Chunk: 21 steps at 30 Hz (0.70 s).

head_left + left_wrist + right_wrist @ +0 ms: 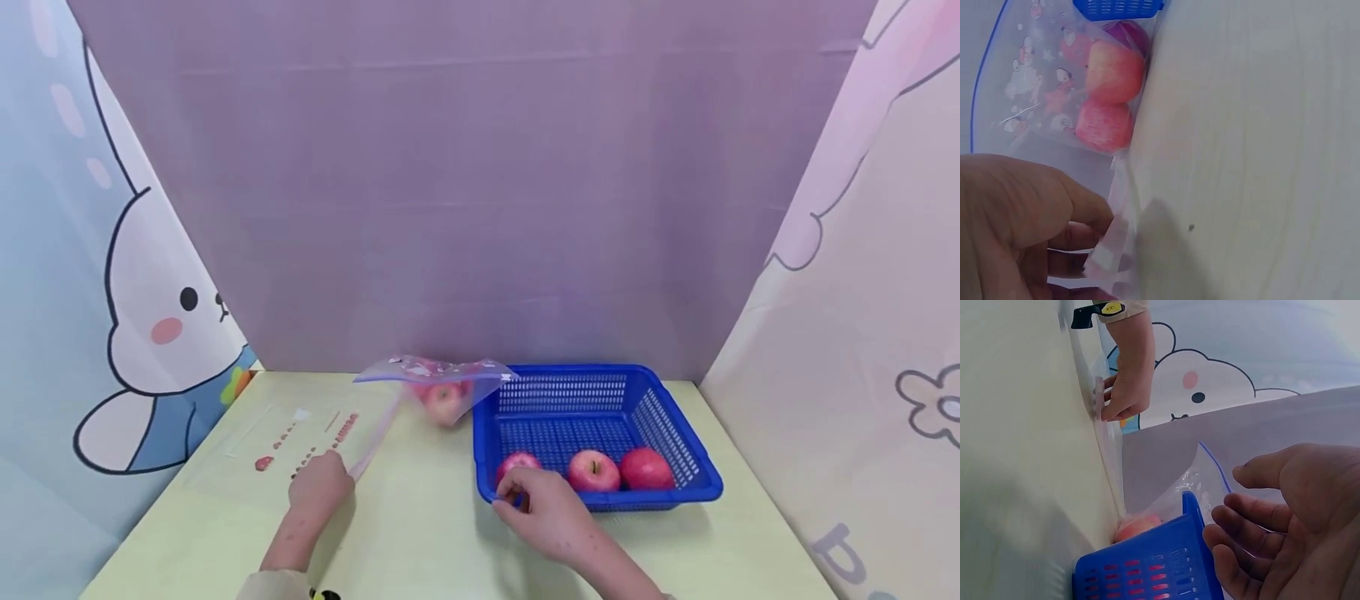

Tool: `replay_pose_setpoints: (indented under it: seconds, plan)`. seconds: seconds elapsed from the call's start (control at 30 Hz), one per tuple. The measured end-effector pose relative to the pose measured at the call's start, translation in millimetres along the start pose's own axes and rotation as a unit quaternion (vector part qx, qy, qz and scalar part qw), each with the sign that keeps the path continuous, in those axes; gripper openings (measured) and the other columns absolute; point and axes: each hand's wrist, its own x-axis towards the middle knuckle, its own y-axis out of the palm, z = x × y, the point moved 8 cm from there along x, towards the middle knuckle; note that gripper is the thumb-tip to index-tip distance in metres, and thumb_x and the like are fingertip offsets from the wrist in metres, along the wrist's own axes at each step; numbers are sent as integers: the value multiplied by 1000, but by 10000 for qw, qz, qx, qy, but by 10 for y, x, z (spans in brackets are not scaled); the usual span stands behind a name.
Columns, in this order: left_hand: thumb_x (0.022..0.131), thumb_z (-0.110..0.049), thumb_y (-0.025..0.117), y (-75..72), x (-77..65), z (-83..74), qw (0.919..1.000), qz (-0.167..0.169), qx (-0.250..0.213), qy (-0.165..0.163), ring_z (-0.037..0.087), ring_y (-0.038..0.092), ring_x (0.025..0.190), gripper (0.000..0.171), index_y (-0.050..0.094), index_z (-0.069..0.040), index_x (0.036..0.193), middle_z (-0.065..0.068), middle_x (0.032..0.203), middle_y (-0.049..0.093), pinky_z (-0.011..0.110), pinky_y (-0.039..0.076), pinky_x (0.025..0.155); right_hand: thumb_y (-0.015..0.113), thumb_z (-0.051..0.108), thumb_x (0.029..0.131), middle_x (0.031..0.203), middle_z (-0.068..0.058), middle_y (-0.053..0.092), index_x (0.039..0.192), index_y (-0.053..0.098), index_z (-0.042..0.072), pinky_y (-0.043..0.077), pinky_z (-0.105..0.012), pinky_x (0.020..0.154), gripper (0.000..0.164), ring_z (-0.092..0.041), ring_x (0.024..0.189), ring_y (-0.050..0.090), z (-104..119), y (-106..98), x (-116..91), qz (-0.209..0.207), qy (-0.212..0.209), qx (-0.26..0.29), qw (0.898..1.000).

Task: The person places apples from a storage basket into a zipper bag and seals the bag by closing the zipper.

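Note:
My left hand (321,483) pinches the near right edge of a flat, clear plastic bag (243,442) printed with red figures, which lies on the left of the table. In the left wrist view, its pinkish edge strip (1121,187) runs up from the fingers. My right hand (543,508) hovers by the front left corner of a blue basket (701,486), fingers loosely bent and holding nothing. Inside the basket are three red apples (594,472) along the front side; the hand partly covers the left one.
A clear zip bag (487,379) with a blue-edged mouth stands against the basket's left side, several apples (444,403) inside it. Behind rises a purple-grey cloth wall (450,208). Printed cartoon curtains (165,333) close off both sides of the pale yellow table (420,533).

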Motion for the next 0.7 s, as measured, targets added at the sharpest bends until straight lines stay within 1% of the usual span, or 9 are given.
replay_pose_setpoints:
  seconds: [0.1,0.2,0.27,0.37,0.47,0.6,0.7]
  plan:
    - [77,-7,62,15,-47,3,9997,98,-197,83,25,53,58,7,59,-1,75,9,67,56,42,44,50,73,22,87,75,17,59,88,67,21,47,-23,58,7,-2,63,53,0,9,-15,-114,-89,-160,9998]
    - [76,-7,62,2,-107,-6,9991,139,-355,171,21,49,55,6,60,-5,71,5,64,54,36,39,48,73,24,86,80,16,59,90,67,20,47,-23,61,8,-5,67,54,-20,18,-15,-184,-10,-338,9993]
    - [76,-7,63,-16,-156,-11,9984,157,-514,196,19,48,53,7,59,-8,70,2,63,53,33,37,47,74,26,86,85,14,61,93,68,20,49,-26,64,12,-6,71,56,-23,12,-6,-282,21,-552,9981]
    - [76,-6,61,-53,-237,-23,9967,177,-780,168,17,46,51,14,54,-10,65,1,58,50,31,34,46,75,24,83,89,11,64,95,69,17,52,-31,69,15,-9,78,60,-9,4,10,-441,-79,-927,9947]
    - [78,-7,62,-84,-318,-45,9950,215,-965,140,16,45,51,16,52,-11,67,0,58,49,30,34,48,76,20,81,88,9,68,94,72,15,54,-34,71,15,-10,82,63,1,16,30,-466,-172,-1193,9916]
    - [79,-8,63,-132,-414,-109,9929,222,-1163,141,15,47,54,11,56,-11,72,0,61,51,30,36,50,75,17,82,90,8,70,95,74,15,54,-36,73,14,-13,85,65,-9,62,57,-320,-170,-1343,9903]
    - [78,-8,63,-188,-484,-184,9909,184,-1321,196,15,48,55,6,58,-9,74,0,63,52,32,39,52,75,16,82,94,7,71,98,75,17,54,-38,74,16,-16,88,66,8,88,66,-270,-272,-1483,9882]
